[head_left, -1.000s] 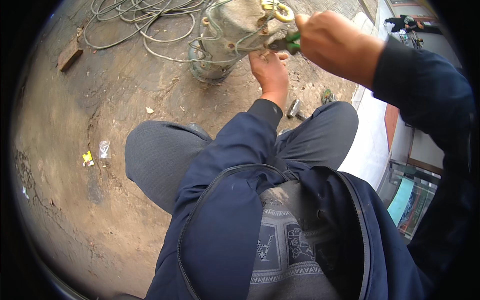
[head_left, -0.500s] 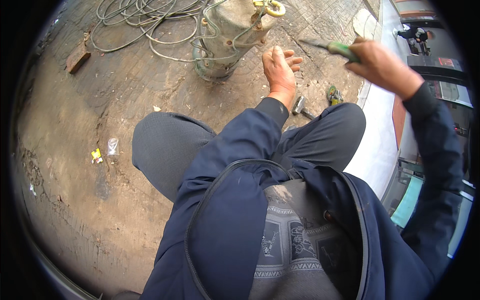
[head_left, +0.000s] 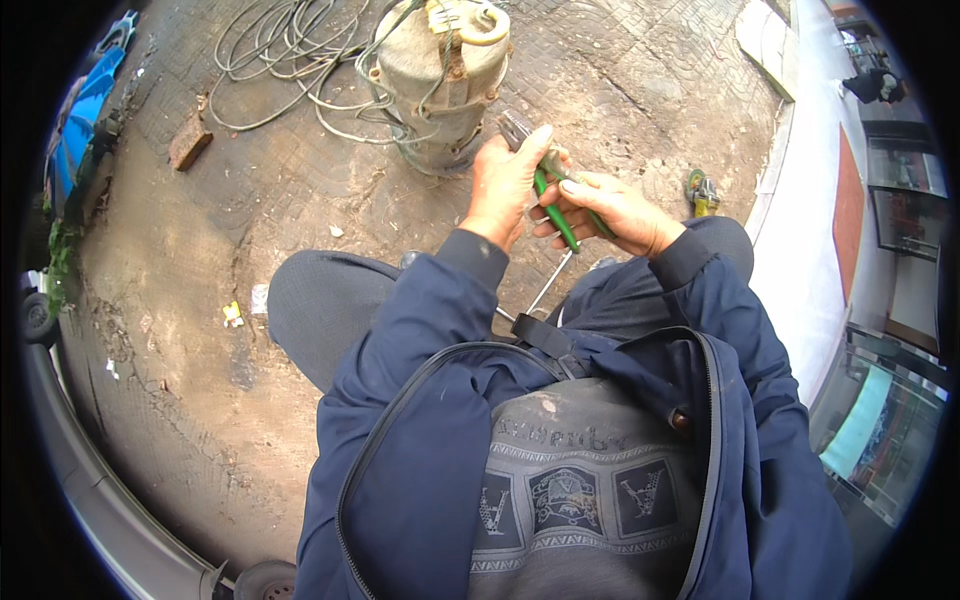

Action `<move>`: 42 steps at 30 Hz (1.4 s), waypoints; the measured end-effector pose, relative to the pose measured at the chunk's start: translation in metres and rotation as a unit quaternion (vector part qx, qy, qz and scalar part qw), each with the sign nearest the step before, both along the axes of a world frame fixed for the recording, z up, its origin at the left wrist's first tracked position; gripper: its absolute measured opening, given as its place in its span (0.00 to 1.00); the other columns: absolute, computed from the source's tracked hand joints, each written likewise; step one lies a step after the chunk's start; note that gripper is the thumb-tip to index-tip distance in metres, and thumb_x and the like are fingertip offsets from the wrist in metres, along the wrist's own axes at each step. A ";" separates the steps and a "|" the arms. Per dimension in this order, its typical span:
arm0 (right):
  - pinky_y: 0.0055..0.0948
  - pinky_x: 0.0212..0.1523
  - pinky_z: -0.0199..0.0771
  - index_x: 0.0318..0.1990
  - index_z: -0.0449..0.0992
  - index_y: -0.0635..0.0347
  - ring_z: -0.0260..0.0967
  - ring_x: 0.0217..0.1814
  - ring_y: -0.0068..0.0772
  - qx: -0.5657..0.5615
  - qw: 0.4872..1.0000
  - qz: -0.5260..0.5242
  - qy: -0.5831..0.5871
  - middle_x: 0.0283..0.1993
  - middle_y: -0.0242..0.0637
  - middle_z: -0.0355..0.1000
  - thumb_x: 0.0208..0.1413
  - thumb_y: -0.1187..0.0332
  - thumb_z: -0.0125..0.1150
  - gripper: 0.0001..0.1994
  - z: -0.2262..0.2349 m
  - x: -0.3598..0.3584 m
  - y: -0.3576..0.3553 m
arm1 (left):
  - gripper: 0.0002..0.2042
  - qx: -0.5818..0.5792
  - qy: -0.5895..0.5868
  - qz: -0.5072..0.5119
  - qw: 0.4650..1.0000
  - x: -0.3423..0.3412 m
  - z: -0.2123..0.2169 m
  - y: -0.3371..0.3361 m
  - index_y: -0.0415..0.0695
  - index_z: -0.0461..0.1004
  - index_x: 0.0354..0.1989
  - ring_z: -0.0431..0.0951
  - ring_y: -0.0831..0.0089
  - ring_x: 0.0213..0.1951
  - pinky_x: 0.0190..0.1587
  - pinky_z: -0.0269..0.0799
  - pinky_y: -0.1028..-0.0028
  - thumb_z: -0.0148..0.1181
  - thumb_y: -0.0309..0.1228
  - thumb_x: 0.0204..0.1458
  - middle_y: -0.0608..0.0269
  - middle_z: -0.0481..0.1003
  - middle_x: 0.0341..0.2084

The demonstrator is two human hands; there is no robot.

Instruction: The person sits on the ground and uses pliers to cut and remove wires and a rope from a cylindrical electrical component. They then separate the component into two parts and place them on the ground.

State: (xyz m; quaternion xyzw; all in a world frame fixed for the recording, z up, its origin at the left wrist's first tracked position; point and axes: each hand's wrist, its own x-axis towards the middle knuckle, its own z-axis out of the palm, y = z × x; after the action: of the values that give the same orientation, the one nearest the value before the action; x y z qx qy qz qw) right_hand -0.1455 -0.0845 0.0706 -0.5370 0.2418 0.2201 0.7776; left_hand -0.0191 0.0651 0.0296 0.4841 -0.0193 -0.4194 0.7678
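Observation:
Both my hands meet in front of the grey metal cylinder [head_left: 432,75], on a pair of pliers with green handles [head_left: 556,217]. My left hand [head_left: 503,187] is closed round the pliers near the jaws, its thumb laid along them. The metal jaws point up and left, toward the cylinder's foot. My right hand [head_left: 622,214] closes on the handle end, with thumb and fingers around it. Whether anything small sits between the hands is hidden by the fingers. A thin metal rod [head_left: 550,283] shows below the hands, between my legs.
A loose coil of cable [head_left: 290,65] lies behind the cylinder on its left. A brick [head_left: 189,141] and a yellow wrapper [head_left: 233,314] are on the ground at left. A yellow-and-green power tool [head_left: 703,193] lies by my right knee. A grey vehicle [head_left: 120,500] stands lower left.
My right hand has come down and left with the green-handled tool, from raised at the right to beside my left hand. My left hand, empty before, now grips the pliers too. The view has shifted.

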 end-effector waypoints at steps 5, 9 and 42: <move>0.53 0.59 0.82 0.61 0.75 0.65 0.79 0.62 0.59 0.200 0.978 -0.023 -0.049 0.61 0.59 0.76 0.74 0.47 0.54 0.27 -0.031 0.005 0.000 | 0.13 0.034 -0.048 -0.030 0.998 0.010 0.007 0.005 0.40 0.77 0.47 0.84 0.73 0.39 0.45 0.80 0.72 0.66 0.37 0.65 0.58 0.85 0.40; 0.57 0.62 0.79 0.63 0.74 0.65 0.76 0.65 0.62 0.287 0.955 -0.020 -0.070 0.64 0.62 0.74 0.75 0.45 0.50 0.29 -0.049 0.011 -0.003 | 0.12 0.050 -0.041 -0.051 0.997 0.013 0.004 0.003 0.39 0.77 0.48 0.84 0.73 0.41 0.47 0.81 0.71 0.65 0.36 0.66 0.59 0.85 0.42; 0.42 0.43 0.76 0.35 0.76 0.59 0.74 0.40 0.41 0.456 0.881 -0.092 -0.079 0.38 0.43 0.76 0.70 0.52 0.57 0.19 -0.070 0.030 0.062 | 0.13 0.103 0.104 -0.117 0.982 0.041 0.005 0.006 0.42 0.73 0.42 0.84 0.59 0.34 0.35 0.83 0.61 0.64 0.39 0.67 0.60 0.77 0.28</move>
State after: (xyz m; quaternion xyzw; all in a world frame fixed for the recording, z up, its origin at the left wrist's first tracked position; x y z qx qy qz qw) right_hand -0.1154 -0.0227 0.0009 -0.1134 0.1010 0.1901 0.9699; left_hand 0.0218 0.0708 0.0350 0.5089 0.0474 -0.5542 0.6570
